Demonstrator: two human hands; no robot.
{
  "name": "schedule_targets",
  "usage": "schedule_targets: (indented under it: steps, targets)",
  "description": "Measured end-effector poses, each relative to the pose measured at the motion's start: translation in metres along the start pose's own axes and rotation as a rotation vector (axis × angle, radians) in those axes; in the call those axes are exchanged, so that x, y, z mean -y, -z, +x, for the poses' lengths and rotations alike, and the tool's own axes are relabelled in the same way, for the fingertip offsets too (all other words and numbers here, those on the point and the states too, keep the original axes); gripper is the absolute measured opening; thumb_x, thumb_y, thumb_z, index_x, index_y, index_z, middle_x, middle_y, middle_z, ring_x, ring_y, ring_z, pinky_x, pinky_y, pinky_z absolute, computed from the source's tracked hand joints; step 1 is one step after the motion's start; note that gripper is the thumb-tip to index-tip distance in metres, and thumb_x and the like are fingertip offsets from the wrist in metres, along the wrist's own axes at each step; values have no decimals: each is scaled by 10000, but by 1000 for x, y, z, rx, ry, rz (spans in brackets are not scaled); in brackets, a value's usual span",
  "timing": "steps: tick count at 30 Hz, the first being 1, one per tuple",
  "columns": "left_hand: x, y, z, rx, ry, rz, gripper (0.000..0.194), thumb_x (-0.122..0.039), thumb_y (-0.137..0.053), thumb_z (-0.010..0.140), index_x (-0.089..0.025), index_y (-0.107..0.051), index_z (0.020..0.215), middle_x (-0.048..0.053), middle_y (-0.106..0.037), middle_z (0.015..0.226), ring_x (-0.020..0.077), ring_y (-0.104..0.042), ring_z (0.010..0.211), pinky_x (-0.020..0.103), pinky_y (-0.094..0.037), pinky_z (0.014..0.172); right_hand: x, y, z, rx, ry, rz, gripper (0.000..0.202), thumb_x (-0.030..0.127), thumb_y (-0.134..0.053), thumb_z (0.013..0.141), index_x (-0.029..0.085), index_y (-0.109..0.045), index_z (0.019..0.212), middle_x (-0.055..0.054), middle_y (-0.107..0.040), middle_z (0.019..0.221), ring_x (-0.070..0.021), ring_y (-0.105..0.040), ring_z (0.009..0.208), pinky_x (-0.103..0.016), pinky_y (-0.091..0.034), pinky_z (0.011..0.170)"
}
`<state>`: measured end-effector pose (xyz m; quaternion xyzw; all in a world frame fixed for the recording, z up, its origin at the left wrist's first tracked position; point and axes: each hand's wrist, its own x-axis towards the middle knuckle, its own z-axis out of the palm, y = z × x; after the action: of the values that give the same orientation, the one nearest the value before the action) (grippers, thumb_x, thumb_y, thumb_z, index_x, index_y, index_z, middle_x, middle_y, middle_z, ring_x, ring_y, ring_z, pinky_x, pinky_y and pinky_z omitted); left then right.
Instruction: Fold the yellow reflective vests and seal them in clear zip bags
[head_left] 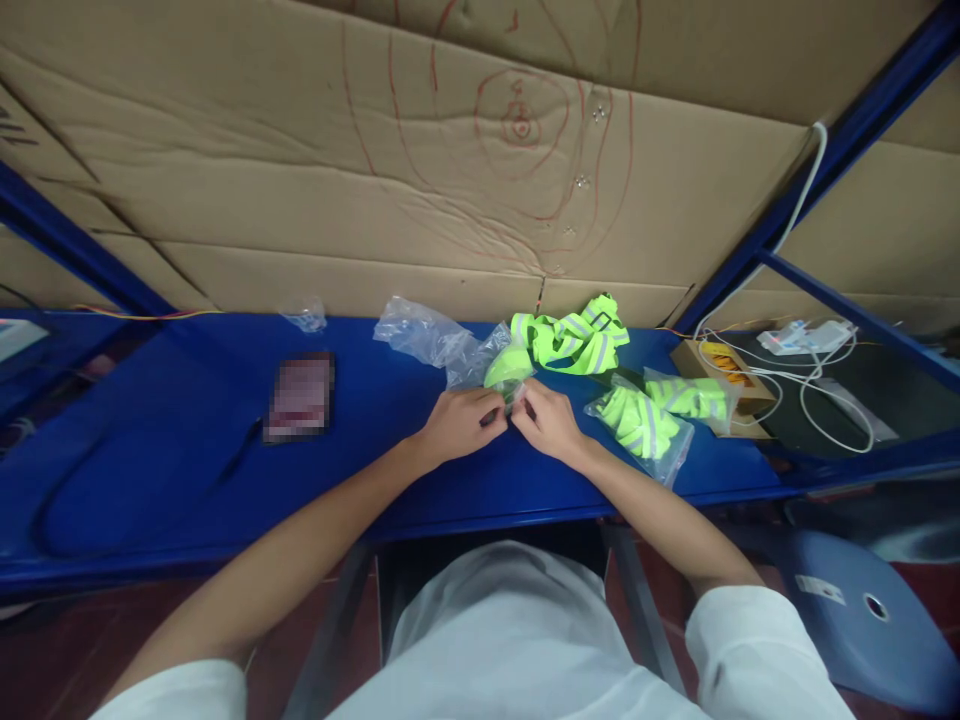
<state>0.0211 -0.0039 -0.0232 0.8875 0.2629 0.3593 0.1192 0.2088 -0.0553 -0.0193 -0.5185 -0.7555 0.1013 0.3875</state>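
My left hand and my right hand meet over the blue table, fingers pinched on the near edge of a clear plastic bag. Inside that bag is a rolled yellow-green piece. Just beyond and to the right lies a loose yellow-green reflective strap bundle, out of any bag. Two more bundles in clear bags, one nearer and one behind it, rest right of my right hand. Crumpled clear plastic lies beyond my left hand.
A blurred-out reddish item lies left on the blue table. At the right are an open cardboard box, white cables and a power strip. A cardboard wall stands behind; a stool is lower right.
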Motion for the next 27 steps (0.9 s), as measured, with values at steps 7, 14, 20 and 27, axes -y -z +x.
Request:
schedule_targets:
  steps: [7,14,20,27]
  targets:
    - [17,14,3,-282,132,-12,166,-185,-558,824,-185,-557,658,-37,-539,582,99,-479,545,229,-353,594,4,1,-1,-103,-30,-161,141,234,-540,820,228,-463,703,2,-568,683,-164,-522,636,-286,-342,636]
    - [16,14,1,-182,61,-166,151,-249,-571,908,-187,-624,781,-24,-592,671,94,-512,568,223,-407,611,2,9,0,-194,-135,-103,106,338,-529,942,236,-557,959,-27,-703,951,-190,-676,832,-279,-474,717]
    - [12,5,-3,-15,44,-342,177,-331,-564,979,-212,-690,943,9,-689,843,116,-618,684,235,-489,697,-4,9,4,-241,-229,225,315,383,-647,885,229,-590,1154,-36,-703,1006,-166,-597,659,-321,-497,691]
    - [38,5,9,-307,378,-512,368,-514,-616,956,-232,-593,1190,87,-645,1195,202,-640,1055,297,-543,826,-20,17,11,-471,-333,502,218,435,-579,909,251,-547,1022,19,-588,832,-140,-544,635,-263,-471,575]
